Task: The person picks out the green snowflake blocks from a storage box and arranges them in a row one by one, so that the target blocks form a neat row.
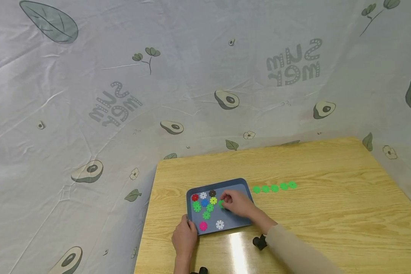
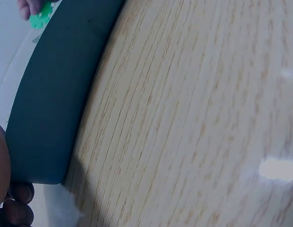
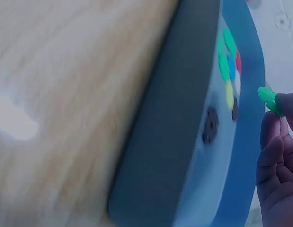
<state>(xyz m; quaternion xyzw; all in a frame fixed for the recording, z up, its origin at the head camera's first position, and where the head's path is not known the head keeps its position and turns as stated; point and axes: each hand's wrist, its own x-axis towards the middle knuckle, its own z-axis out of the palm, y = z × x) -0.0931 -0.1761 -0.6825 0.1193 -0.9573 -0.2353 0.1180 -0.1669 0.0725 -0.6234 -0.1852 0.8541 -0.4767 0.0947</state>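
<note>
My right hand (image 1: 238, 203) is above the blue-grey tray (image 1: 231, 224), pinching a green notched disc (image 3: 268, 98) between thumb and fingertips. At the tray's near left corner, my left hand (image 1: 185, 236) grips the rim; its curled fingertips (image 2: 19, 212) show past the corner in the left wrist view. Inside the tray lie several notched discs: a red disc (image 1: 195, 197), a blue disc (image 1: 204, 203), a yellow disc (image 1: 213, 200), a dark brown disc (image 1: 212, 193), a pink disc (image 1: 203, 226), a white disc (image 1: 220, 224) and several green ones, including a green disc (image 1: 206, 215).
To the right of the tray, a row of several green discs (image 1: 274, 188) lies on the wooden table (image 1: 328, 213). Behind the table hangs a pale cloth (image 1: 198, 72) printed with avocados and leaves. A bright reflection falls on the tabletop in front of the tray.
</note>
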